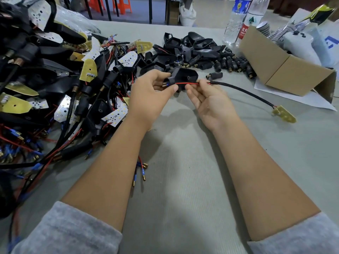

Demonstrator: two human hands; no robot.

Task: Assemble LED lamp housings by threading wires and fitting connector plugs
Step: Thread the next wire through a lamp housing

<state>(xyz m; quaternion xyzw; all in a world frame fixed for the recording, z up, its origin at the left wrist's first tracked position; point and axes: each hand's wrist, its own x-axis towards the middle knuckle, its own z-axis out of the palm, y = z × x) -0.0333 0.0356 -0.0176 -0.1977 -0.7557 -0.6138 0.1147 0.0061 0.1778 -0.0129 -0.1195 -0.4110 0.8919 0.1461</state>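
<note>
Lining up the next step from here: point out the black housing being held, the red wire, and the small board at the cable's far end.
black housing (pixel 187 75), head view, top face by its hole
red wire (pixel 187 83), head view, mid-length
small board (pixel 284 114), head view, yellow face

Red label on the clear plastic water bottle (pixel 244 24), far beyond the grip, shows white characters "农夫"; other labels are unreadable.
</note>
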